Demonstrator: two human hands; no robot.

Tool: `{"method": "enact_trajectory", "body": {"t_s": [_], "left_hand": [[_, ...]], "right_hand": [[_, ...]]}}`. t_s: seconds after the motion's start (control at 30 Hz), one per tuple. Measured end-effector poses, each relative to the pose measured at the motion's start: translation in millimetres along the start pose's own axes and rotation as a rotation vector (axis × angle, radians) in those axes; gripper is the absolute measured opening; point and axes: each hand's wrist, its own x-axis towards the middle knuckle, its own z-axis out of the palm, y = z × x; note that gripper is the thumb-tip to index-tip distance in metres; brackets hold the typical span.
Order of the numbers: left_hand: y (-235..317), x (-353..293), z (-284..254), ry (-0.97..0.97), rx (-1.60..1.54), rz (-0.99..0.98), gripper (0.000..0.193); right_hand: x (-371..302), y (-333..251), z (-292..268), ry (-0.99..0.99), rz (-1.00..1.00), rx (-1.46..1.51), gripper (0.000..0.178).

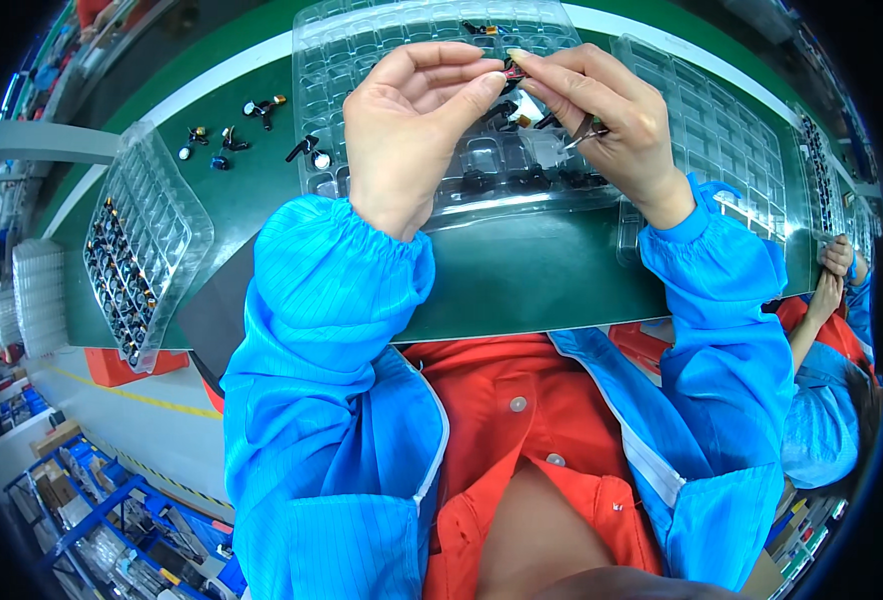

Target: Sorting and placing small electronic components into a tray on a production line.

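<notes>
Left hand (399, 135) and right hand (622, 120) both have their grip clamped on a small black-and-red component (513, 74) above the large blister tray (324, 75). Work seems midway: left of that tray lie loose components (259, 108) and a part-filled second tray (167, 192).

At lower left show a red bin (112, 370), a yellow floor stripe (177, 405) and blue shelving (100, 517) (bearing boxes (57, 485)).

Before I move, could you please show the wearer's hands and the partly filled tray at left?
Left hand (404, 132): head view, its middle.
Right hand (624, 122): head view, its middle.
Tray (166, 202): head view, empty compartments.
</notes>
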Motion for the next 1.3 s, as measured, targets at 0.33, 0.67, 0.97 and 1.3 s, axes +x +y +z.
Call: {"method": "enact_trajectory", "body": {"t_s": [0.33,0.67,0.97,1.3], "left_hand": [[0,-3,4,-0.014,0.006,0.011,0.028],[5,2,-1,-0.043,0.701,0.671,0.014],[40,-11,-64,0.205,0.705,0.167,0.01],[29,-5,-101,0.215,1.203,0.274,0.013]], "right_hand": [[-4,6,-8,-0.114,0.743,0.658,0.023],[3,5,-17,-0.139,0.921,0.794,0.023],[-26,-10,-123,-0.46,0.594,0.115,0.028],[-150,-30,-168,-0.434,0.962,-0.155,0.05]]}}
